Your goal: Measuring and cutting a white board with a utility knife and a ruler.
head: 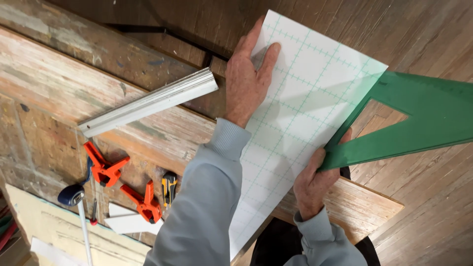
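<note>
On the workbench: a white gridded sheet (300, 123) lies slanted across a worn wooden workbench (74, 88), its far corner and right side hanging out over a wooden floor (433, 207).
Left hand: the left hand (249, 79) lies flat on the sheet's upper left edge, fingers spread and pressing down, not clenched around anything.
Right hand: the right hand (313, 184) pinches the near corner of a green triangle ruler (423, 120), fingers curled on it at the sheet's right edge.
Ruler position: the green ruler rests along the sheet's right edge and reaches out over the floor; its middle is cut out.
Sheet handling: judging by its straight, unsagging overhang, the sheet looks stiff, thin and light, probably smooth and quick to slide; flat pressure on top or a grip at the edges would suit it.
Ruler handling: it looks rigid, flat and light; a corner or edge gives the best hold.
Sheet relative to hands: under the left hand, touching the right hand's fingers, between both sleeves.
Nearby: a pale metal bar (148, 103), 2 orange clamps (106, 167), a yellow and black knife (169, 187) and a tape measure (71, 195) lie left of the left arm.
</note>
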